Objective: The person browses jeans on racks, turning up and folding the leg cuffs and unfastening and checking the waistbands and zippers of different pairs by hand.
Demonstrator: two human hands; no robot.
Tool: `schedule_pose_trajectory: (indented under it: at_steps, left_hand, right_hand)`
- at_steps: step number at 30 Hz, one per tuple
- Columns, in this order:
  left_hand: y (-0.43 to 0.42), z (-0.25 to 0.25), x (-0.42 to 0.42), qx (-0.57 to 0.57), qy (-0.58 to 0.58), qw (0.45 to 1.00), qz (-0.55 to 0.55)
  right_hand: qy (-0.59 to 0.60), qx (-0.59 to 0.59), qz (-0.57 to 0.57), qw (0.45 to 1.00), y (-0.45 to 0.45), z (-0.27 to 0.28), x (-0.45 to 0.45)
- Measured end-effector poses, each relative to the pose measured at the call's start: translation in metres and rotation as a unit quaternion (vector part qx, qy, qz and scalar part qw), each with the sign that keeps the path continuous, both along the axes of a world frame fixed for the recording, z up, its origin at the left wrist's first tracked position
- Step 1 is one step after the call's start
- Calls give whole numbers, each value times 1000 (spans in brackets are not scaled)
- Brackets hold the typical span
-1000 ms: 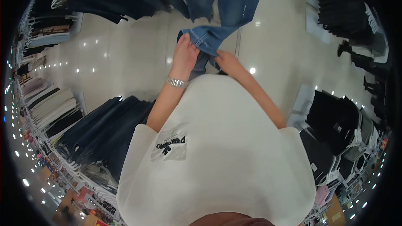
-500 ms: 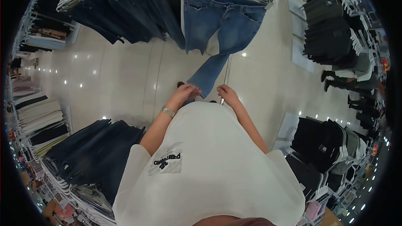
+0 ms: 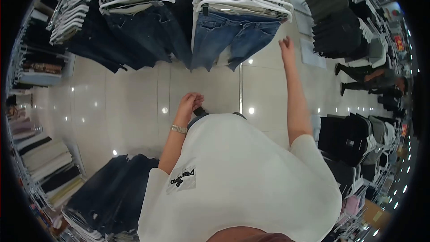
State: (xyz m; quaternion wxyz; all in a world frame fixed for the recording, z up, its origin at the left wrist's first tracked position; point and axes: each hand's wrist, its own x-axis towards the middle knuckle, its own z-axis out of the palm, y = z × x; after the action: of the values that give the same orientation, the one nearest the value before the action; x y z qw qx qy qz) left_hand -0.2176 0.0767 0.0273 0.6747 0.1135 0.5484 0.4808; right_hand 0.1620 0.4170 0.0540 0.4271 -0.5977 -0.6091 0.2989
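Blue jeans [image 3: 237, 36] hang from white hangers [image 3: 242, 1] at the top centre, their legs hanging down straight. My right hand [image 3: 287, 48] is raised just beyond the right edge of these jeans, empty, its fingers apart. Lower down, my left hand [image 3: 191, 103] is near my waist above the floor, with nothing in it and its fingers loosely bent. A metal watch [image 3: 179, 129] circles my left wrist. Darker jeans [image 3: 143, 36] hang on more white hangers to the left of the blue pair.
Dark jeans [image 3: 118, 188] hang at lower left, and folded-looking light and black garments [image 3: 47, 161] hang behind them. Black garments [image 3: 342, 136] are on a rack at right. A person in dark clothing [image 3: 380, 83] is at the far right. Tiled floor [image 3: 130, 103] lies between the racks.
The jeans leg that both hands held has been let go and hangs back in the row. My right hand has moved up and right; my left hand has stayed low near my body.
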Motion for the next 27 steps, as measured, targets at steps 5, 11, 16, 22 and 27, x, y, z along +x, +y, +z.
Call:
schedule_pose_trajectory:
  at_steps: [5, 11, 16, 22, 27]
  left_hand:
    - [5, -7, -12, 2, -22, 1000, 20]
    - [24, 1, -17, 23, -12, 999, 42]
    - [62, 11, -25, 40, 23, 996, 71]
    - [135, 46, -27, 83, 92, 985, 119]
    - [217, 62, -40, 158, 211, 956, 129]
  right_hand:
    - [54, -55, 19, 997, 30, 62, -26]
    - [99, -176, 87, 975, 54, 25, -31]
    - [112, -145, 37, 982, 37, 6, -45]
    - [190, -245, 118, 943, 9, -21, -62]
    - [210, -332, 202, 897, -36, -40, -66]
